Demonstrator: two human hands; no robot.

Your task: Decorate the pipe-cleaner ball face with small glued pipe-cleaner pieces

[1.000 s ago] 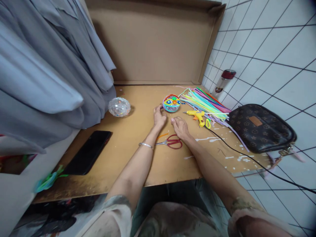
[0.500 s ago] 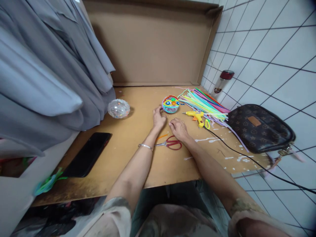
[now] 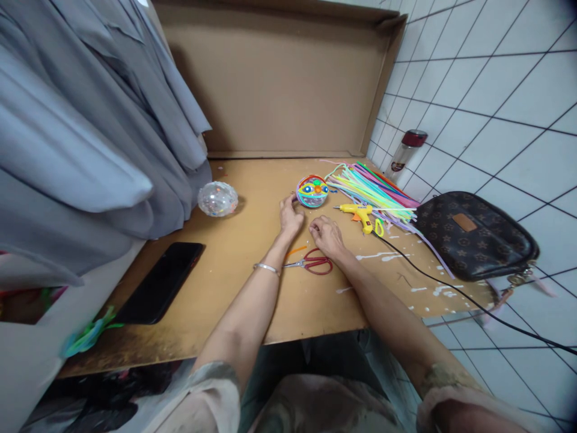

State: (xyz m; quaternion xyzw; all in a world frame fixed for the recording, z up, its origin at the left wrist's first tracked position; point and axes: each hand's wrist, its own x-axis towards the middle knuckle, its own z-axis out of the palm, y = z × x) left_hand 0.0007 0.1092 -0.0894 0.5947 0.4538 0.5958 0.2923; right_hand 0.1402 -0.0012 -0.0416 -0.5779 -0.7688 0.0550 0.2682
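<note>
A clear ball [image 3: 312,191] decorated with colourful strips, two blue eye-like shapes and an orange flower sits mid-table. At its lower left is my left hand [image 3: 291,218], fingertips against or very near its side, thumb apart from the fingers. My right hand [image 3: 327,234] rests on the table below the ball, its fingers curled in with nothing visible in them. Red-handled scissors [image 3: 317,262] lie under and between my wrists, beside a short orange strip [image 3: 296,249]. To the right of the ball is a yellow glue gun [image 3: 359,211] with a stick in its back.
Pipe cleaners [image 3: 374,186] lie in a bundle at the right, near a brown handbag [image 3: 478,237] and a red-capped bottle [image 3: 406,153]. A second clear ball [image 3: 218,199] and a black phone [image 3: 161,281] are at the left. The glue gun's black cord [image 3: 433,276] crosses the right side.
</note>
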